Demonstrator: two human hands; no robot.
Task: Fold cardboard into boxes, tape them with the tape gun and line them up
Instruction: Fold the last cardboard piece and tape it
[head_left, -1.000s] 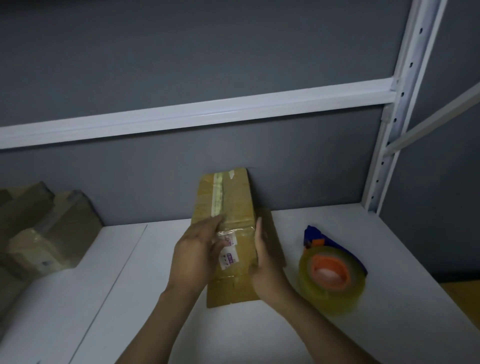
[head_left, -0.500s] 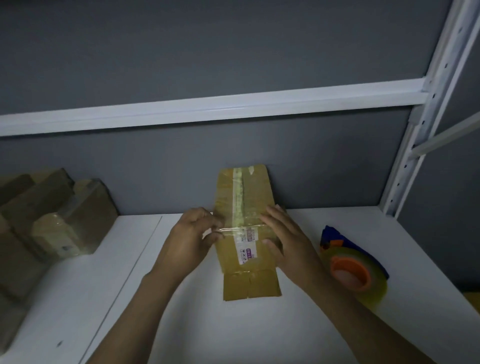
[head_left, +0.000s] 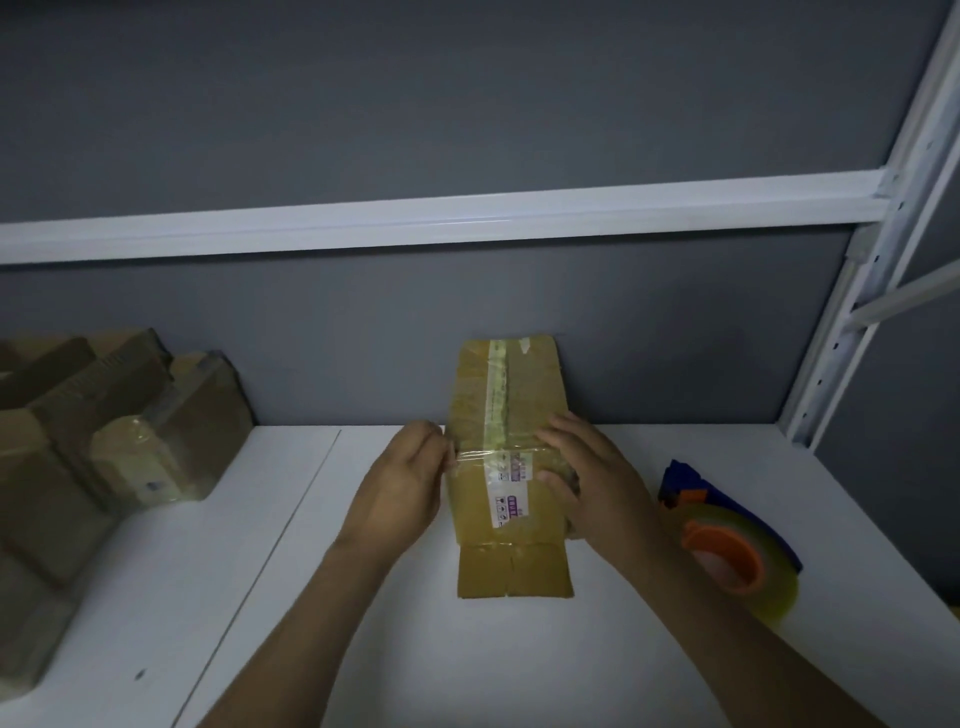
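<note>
Head view has the flattened cardboard box (head_left: 506, 499) between the hands, left hand (head_left: 408, 486) pinching its left edge with curled fingers, right hand (head_left: 602, 480) spread flat on its right side; the clear tape band (head_left: 475, 457) may resist opening, so uneven pulling could tear a flap.

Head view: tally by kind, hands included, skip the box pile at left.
Hands: 2, left hand and right hand
Cardboard: 1
Tape gun: 1
Total: 4
</note>
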